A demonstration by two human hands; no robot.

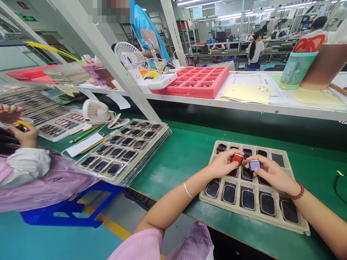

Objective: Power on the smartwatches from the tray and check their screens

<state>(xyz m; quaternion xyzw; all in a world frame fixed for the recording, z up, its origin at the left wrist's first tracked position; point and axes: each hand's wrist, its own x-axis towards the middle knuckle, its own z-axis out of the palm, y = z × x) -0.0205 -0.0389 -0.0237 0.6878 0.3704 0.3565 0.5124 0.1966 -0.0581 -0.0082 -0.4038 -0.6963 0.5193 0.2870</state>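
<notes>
Over a beige tray [235, 208] of dark, gold-rimmed watch faces, both my hands are raised close together. My left hand [223, 162] is closed on a smartwatch case [237, 159] whose screen is lit red. Pinched between the fingers of my right hand [273, 174] is another smartwatch case [255, 165], its screen lit pale violet. The two cases are apart by a small gap. In the tray's front row, dark watch faces [248, 199] lie in separate pockets. Part of the middle rows is hidden beneath my hands.
To the left stands a stack of clear trays [119, 151] with watch faces. A white fan [96, 111] is behind it. A shelf edge [244, 107] crosses above the green bench, bearing a pink foam tray [195, 86] and a cup [297, 70]. A co-worker's hand [27, 135] is at far left.
</notes>
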